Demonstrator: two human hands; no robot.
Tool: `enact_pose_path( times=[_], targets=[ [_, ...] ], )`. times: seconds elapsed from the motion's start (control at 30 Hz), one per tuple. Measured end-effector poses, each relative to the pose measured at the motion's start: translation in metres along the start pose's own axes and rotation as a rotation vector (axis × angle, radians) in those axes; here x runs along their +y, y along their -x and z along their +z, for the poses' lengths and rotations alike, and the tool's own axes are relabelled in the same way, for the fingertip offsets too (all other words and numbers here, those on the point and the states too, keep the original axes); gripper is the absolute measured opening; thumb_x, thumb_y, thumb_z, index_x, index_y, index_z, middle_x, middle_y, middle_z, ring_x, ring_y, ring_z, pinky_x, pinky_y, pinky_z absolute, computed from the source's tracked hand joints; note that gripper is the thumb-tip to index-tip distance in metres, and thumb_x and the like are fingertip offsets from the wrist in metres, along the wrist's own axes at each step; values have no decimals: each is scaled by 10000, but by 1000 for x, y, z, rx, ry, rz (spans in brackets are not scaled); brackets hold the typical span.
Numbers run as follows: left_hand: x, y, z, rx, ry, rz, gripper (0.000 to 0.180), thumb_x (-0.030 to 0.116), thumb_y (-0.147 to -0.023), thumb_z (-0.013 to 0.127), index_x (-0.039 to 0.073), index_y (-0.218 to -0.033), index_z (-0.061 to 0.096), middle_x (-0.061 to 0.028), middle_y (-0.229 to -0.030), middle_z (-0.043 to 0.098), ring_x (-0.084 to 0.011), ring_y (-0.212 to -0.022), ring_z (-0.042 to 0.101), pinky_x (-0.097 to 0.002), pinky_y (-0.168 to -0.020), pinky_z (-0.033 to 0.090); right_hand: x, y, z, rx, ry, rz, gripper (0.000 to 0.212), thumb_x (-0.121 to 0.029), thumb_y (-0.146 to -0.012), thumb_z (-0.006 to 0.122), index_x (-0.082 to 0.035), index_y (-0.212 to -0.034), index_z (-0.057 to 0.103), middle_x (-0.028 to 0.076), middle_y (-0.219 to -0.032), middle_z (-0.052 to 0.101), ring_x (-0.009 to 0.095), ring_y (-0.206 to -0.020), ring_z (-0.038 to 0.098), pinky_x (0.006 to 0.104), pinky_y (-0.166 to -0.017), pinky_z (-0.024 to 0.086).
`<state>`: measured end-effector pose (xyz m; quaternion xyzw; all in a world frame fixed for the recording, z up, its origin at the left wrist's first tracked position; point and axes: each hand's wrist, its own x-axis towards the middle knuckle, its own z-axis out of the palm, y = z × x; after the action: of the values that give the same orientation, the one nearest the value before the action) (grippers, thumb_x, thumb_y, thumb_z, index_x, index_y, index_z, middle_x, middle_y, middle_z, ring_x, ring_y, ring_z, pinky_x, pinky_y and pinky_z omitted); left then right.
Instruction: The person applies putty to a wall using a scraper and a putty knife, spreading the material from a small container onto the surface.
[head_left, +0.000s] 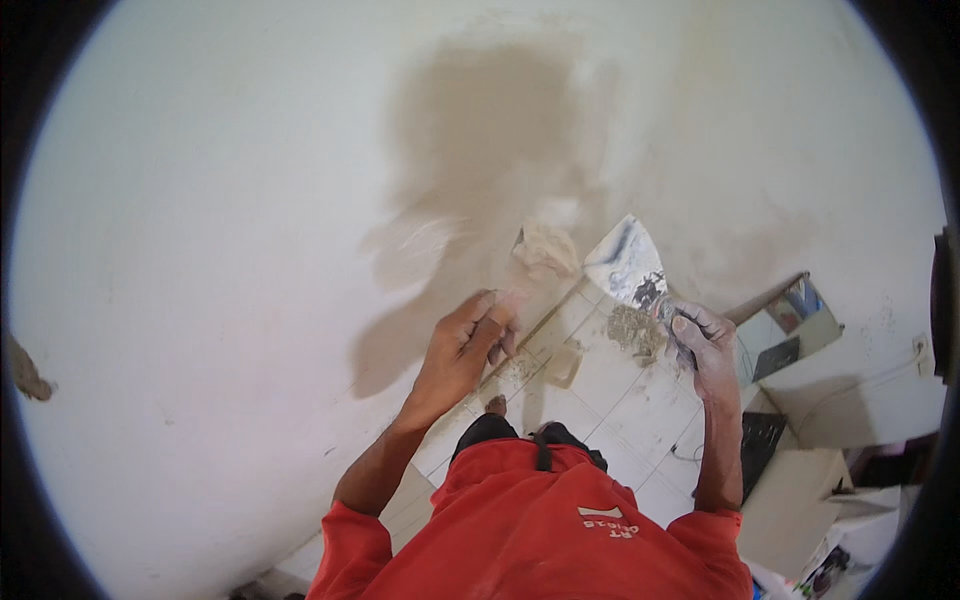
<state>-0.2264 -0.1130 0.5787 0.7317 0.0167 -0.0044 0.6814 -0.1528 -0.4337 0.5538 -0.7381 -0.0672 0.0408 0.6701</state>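
In my right hand point(703, 345) is a putty knife point(628, 262), its handle wrapped by my dusty fingers. The broad metal blade points up and to the left, with dark and whitish smears on it. My left hand point(470, 342) is raised in front of the white wall point(230, 250). Its fingers are drawn together in a pinch, and a faint pinkish blur shows at their tips; I cannot make out what they hold. Between the blade and my left hand, further off, lies a crumpled pale beige thing point(547, 249), perhaps a bag.
Below is a white tiled floor point(640, 420) with a grey-brown patch of debris point(635, 333) and a small pale tray-like thing point(565, 366). At right, a mirror point(815, 325) leans by the wall, near a cable and a socket point(920, 352). Boxes and clutter point(800, 500) stand lower right.
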Motion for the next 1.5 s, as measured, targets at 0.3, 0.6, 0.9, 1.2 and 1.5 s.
enact_pose_path(
  times=[0.3, 0.6, 0.9, 1.2, 1.5],
  targets=[
    [9, -45, 19, -31, -454, 543, 383, -5, -944, 576, 67, -1320, 582, -104, -1064, 593, -214, -903, 588, -301, -757, 496, -32, 24, -12, -93, -204, 221, 324, -233, -868, 732, 19, -1071, 709, 71, -795, 707, 76, -516, 587, 183, -390, 365],
    [-4, -66, 11, -77, -777, 828, 612, -69, -784, 682, 144, -1351, 597, -83, -1102, 579, -270, -984, 581, -363, -790, 506, -19, 27, -10, -136, -341, 127, 366, -243, -829, 763, 20, -1079, 707, 114, -802, 701, 105, -505, 586, 200, -387, 361],
    [-43, -66, -12, -7, -836, 720, 466, -71, -825, 670, 77, -1264, 616, -108, -1077, 586, -263, -925, 594, -360, -760, 516, 2, 23, -10, -163, -338, 46, 345, -245, -852, 739, 31, -1057, 705, 95, -818, 703, 90, -524, 594, 200, -379, 338],
    [-31, -50, 30, -128, 405, 169, 307, 228, -1056, 427, 27, -1215, 597, -62, -1043, 592, -110, -889, 544, -296, -737, 470, -36, 30, -16, -121, -228, 228, 328, -239, -872, 719, 20, -1074, 706, 70, -822, 699, 81, -542, 605, 187, -385, 331],
    [-9, -52, 19, -142, -410, 532, 420, -15, -949, 505, 20, -1368, 514, -137, -1166, 528, -267, -1001, 548, -315, -864, 464, -79, 32, -1, -152, -263, 253, 357, -277, -858, 732, 15, -1062, 713, 61, -816, 693, 76, -531, 587, 184, -383, 338]
  ],
)
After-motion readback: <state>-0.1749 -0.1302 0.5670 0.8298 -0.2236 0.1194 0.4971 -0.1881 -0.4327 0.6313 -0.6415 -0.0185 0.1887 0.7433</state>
